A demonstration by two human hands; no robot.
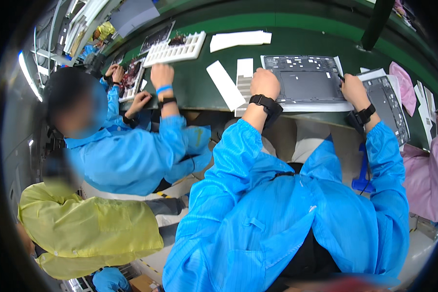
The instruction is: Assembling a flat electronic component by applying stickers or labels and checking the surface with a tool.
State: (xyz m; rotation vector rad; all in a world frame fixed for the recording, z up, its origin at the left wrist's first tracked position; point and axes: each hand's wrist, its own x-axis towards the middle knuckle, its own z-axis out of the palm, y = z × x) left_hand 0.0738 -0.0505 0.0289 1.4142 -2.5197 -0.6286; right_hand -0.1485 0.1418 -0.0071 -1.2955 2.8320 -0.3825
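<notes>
A dark grey flat panel, like a laptop casing (309, 85), lies on a white sheet in front of me, with small white pieces along its far part. At its left edge is my left hand (265, 83), fingers curled in and mostly hidden; what they hold, if anything, cannot be made out. Beside that hand lies a white sheet with grey strips (244, 87). My right hand (355, 92) is closed at the panel's right edge, around a thin black pen-like tool (341, 77) whose tip points to the panel.
A second dark panel (387, 104) and a pink cloth (403, 85) lie to the right. White sheets (226, 85) are on the green table (194, 80). Left, a co-worker in blue (126, 155) works near a white slotted tray (177, 50); a person in yellow (92, 224) is behind.
</notes>
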